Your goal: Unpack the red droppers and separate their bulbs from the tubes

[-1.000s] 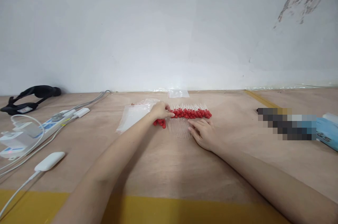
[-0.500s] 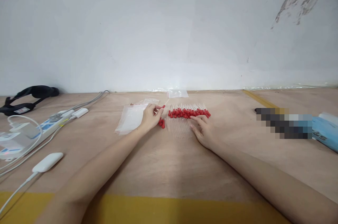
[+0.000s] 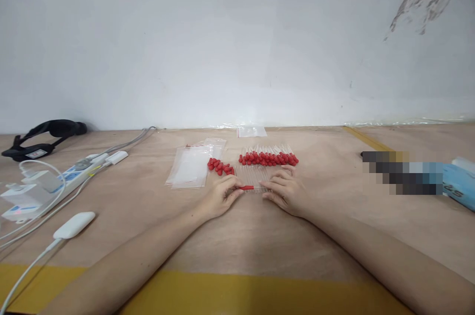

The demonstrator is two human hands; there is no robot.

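My left hand (image 3: 224, 194) pinches a red rubber dropper bulb (image 3: 247, 187) over the near ends of a row of thin clear tubes (image 3: 251, 174). My right hand (image 3: 285, 189) is closed in a pinch on a clear dropper tube (image 3: 259, 187), which meets the bulb's right end. Left of the tube row, loose red bulbs (image 3: 219, 165) form a small pile. Behind it lies a dense row of red-capped droppers (image 3: 269, 158), their clear stems pointing toward the wall.
Clear zip bags (image 3: 188, 166) lie left of the bulbs, and another bag (image 3: 252, 131) rests by the wall. On the left are a power strip (image 3: 70, 176), cables, a white charger piece (image 3: 74, 225) and a black strap (image 3: 35, 147). A blue packet (image 3: 458, 186) is at right.
My left hand has moved from beside the bulb pile toward me, uncovering the pile. My right hand has drawn slightly nearer. A red bulb and a tube now meet between both hands.
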